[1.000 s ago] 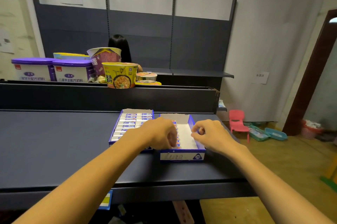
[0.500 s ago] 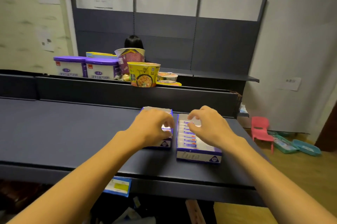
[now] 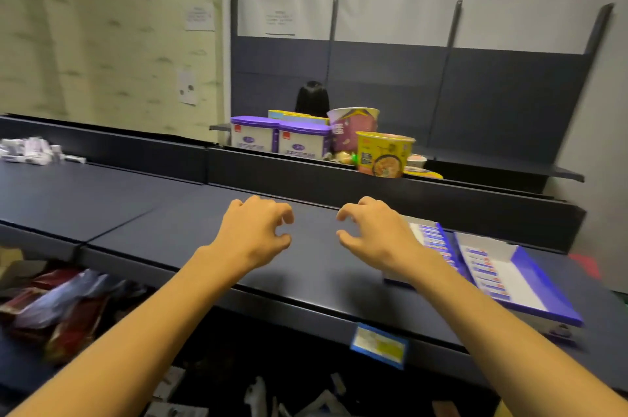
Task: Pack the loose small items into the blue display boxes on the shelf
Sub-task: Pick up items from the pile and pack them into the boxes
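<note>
Both hands, left hand (image 3: 253, 236) and right hand (image 3: 375, 237), are being held empty with loosely curled fingers over the shelf (image 3: 142, 199), between boxes (image 3: 523, 277) (right) and loose items (image 3: 29, 151) far left, seemingly being fetched next.

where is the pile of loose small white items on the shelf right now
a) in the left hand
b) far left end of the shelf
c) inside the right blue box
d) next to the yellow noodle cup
b: the loose white items lie heaped at the far left end of the dark shelf, well away from the two blue display boxes at the right; both hands hold nothing.
</note>
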